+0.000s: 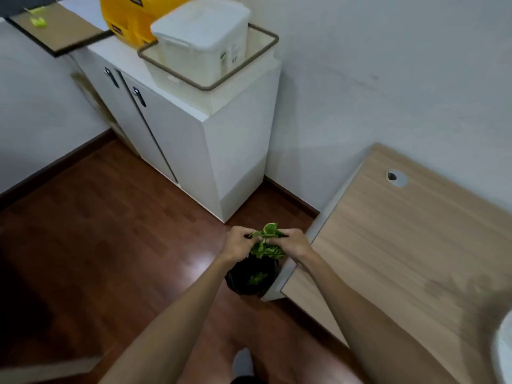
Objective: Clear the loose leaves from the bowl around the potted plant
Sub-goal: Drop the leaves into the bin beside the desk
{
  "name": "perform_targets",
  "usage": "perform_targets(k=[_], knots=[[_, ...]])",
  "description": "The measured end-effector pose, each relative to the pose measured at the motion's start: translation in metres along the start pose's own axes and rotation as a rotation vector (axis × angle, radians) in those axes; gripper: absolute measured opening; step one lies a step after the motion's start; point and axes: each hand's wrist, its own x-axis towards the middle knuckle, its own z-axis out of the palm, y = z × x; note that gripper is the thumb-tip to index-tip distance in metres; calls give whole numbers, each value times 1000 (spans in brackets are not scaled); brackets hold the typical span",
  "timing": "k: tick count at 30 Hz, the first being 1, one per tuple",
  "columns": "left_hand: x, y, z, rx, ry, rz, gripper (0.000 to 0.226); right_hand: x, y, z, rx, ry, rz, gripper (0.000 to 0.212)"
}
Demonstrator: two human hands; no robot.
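Both hands hold one bunch of loose green leaves (266, 242) over a black-lined bin (250, 275) on the floor. My left hand (238, 243) grips the bunch from the left and my right hand (294, 243) from the right, fingers curled into it. More green leaves lie inside the bin. The white rim of a bowl (502, 353) shows at the bottom right edge on the wooden table (401, 245). The potted plant is out of view.
A white two-door cabinet (177, 128) stands against the wall ahead, with a white lidded box (202, 37) in a tray and a yellow bag (127, 18) on top. The bin sits by the table's corner. The floor is dark wood.
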Motion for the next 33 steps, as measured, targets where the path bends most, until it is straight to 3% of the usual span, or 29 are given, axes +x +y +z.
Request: perform_targets(k=[3,7,10,14,20,27,33], knots=[[-10,2,-5,-68,32,-8,11,0,-6,9,-115,28,-3,32],[-28,1,-7,-12,145,-52,14,-10,-20,28,-274,75,-44,15],[-36,3,-15,15,197,-67,16,-14,-35,40,-401,69,-46,17],[-40,4,-30,-63,191,-115,16,-16,-59,48,-527,18,-29,25],[-42,-5,-79,-271,150,-159,16,-20,-108,83,-604,-16,-55,21],[-35,-53,-180,-344,79,-167,23,-26,-154,189,-703,-31,-90,30],[-45,-150,-282,-456,193,-307,44,-27,-193,324,-866,-149,-130,39]])
